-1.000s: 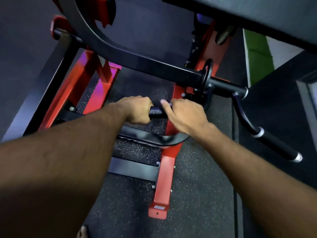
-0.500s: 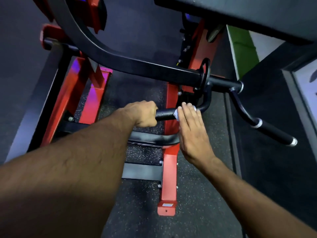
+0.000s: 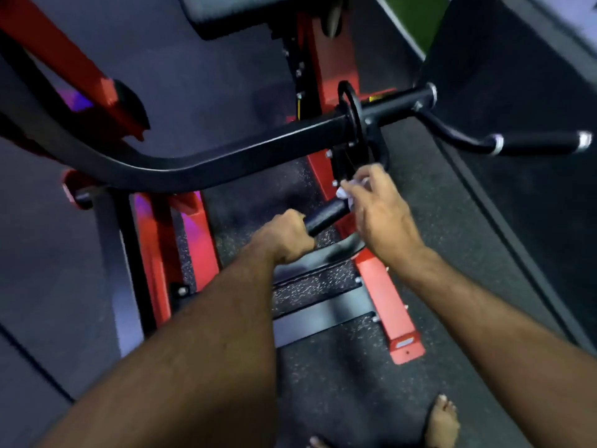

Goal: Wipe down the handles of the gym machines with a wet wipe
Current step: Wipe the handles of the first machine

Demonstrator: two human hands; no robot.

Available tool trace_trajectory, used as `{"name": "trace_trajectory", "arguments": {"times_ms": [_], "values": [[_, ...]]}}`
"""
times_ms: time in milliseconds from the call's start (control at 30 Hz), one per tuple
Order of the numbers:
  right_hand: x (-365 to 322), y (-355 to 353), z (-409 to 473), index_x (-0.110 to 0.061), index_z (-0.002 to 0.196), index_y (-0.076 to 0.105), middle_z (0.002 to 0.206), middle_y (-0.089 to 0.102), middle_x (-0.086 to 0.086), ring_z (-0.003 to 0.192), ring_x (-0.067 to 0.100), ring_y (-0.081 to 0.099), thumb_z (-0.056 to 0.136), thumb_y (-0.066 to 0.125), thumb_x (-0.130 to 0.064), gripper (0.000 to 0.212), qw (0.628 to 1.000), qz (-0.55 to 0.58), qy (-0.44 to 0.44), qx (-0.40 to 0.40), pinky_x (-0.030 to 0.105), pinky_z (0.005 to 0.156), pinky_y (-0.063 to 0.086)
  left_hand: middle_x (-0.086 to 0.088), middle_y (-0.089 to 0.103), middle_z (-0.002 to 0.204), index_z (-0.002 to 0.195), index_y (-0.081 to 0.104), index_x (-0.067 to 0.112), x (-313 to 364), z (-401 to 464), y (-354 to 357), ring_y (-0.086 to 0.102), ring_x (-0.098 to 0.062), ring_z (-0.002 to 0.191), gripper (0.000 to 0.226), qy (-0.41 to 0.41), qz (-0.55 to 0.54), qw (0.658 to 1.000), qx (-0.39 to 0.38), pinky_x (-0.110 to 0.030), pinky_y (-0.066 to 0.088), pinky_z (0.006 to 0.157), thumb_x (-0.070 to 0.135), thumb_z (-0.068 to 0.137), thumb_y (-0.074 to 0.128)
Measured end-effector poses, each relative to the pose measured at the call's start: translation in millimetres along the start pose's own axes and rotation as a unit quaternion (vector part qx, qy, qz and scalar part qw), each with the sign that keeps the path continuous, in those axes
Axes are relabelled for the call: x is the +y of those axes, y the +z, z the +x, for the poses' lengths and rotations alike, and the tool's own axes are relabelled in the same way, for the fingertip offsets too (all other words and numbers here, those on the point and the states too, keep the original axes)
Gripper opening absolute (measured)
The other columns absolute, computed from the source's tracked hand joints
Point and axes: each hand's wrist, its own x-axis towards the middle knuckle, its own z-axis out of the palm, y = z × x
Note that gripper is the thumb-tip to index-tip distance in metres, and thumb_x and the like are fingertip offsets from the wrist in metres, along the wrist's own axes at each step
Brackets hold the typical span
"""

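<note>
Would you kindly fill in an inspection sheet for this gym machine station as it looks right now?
Surface: dark speckled rubber floor under the machine.
Job's things: white wet wipe bunched at the inner end of the near handle, a black foam grip; far handle off to the right, untouched.
Clutter: nothing seen.
Grippers: left hand grips the near handle's outer end; right hand pinches the wipe against the handle.
Cables: nothing seen.
Surroundings: red frame, curved black lever arm, black seat pad, green strip at top right, a bare foot at the bottom edge; the picture is motion-blurred.
</note>
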Motion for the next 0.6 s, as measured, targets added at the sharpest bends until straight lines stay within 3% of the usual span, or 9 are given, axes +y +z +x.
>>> {"name": "trace_trajectory", "arguments": {"times_ms": [67, 200, 267, 333, 467, 600], "values": [[-16.1, 6.0, -0.3, -0.003, 0.114, 0.063, 0.111, 0.049, 0.013, 0.096, 0.032, 0.053, 0.098, 0.051, -0.005, 0.020, 0.998, 0.017, 0.045, -0.031, 0.044, 0.076, 0.052, -0.008, 0.068, 0.079, 0.074, 0.055, 0.019, 3.5, -3.1, -3.5, 0.067, -0.030, 0.076, 0.015, -0.008, 0.004, 1.000, -0.010, -0.036, 0.055, 0.072, 0.029, 0.075, 0.066], [-17.8, 1.6, -11.5, -0.012, 0.115, 0.062, 0.105, 0.043, 0.002, 0.098, 0.024, 0.052, 0.097, 0.059, -0.014, 0.019, 0.995, 0.034, -0.041, -0.079, 0.044, 0.076, 0.054, -0.005, 0.065, 0.072, 0.075, 0.055, 0.019, 4.8, -2.9, -1.9, 0.064, -0.025, 0.067, 0.013, -0.014, 0.016, 1.000, -0.007, -0.033, 0.050, 0.068, 0.025, 0.079, 0.066], [-6.0, -2.8, -8.2, -0.010, 0.114, 0.064, 0.105, 0.045, 0.003, 0.098, 0.025, 0.055, 0.102, 0.050, -0.023, 0.023, 0.998, 0.051, 0.023, -0.029, 0.046, 0.081, 0.055, -0.003, 0.062, 0.069, 0.075, 0.053, 0.020, 1.3, 0.1, 0.4, 0.061, -0.022, 0.063, 0.018, -0.018, 0.019, 1.000, -0.004, -0.031, 0.045, 0.064, 0.026, 0.081, 0.069], [-15.7, 1.0, -9.7, -0.005, 0.119, 0.064, 0.105, 0.049, 0.008, 0.093, 0.027, 0.057, 0.101, 0.051, -0.015, 0.025, 0.994, 0.071, 0.080, 0.010, 0.047, 0.081, 0.055, -0.003, 0.062, 0.068, 0.075, 0.054, 0.019, -1.6, 1.7, 1.6, 0.060, -0.021, 0.061, 0.020, -0.020, 0.015, 1.000, -0.004, -0.029, 0.042, 0.062, 0.027, 0.081, 0.071], [-37.7, 6.0, -22.4, -0.002, 0.128, 0.062, 0.107, 0.053, 0.010, 0.093, 0.028, 0.058, 0.096, 0.056, -0.005, 0.032, 0.993, 0.106, 0.036, -0.026, 0.048, 0.076, 0.055, -0.003, 0.065, 0.068, 0.078, 0.059, 0.016, -2.4, 2.3, 3.2, 0.063, -0.025, 0.063, 0.021, -0.024, 0.014, 1.000, -0.009, -0.030, 0.045, 0.060, 0.035, 0.077, 0.069], [-21.6, 7.8, -14.6, -0.002, 0.120, 0.069, 0.105, 0.056, 0.012, 0.093, 0.026, 0.061, 0.096, 0.058, -0.006, 0.026, 0.980, 0.126, 0.128, 0.083, 0.043, 0.079, 0.058, -0.004, 0.065, 0.069, 0.080, 0.059, 0.018, -3.2, 4.6, 2.5, 0.063, -0.026, 0.063, 0.016, -0.021, 0.012, 1.000, -0.014, -0.029, 0.044, 0.060, 0.027, 0.078, 0.072]]}}
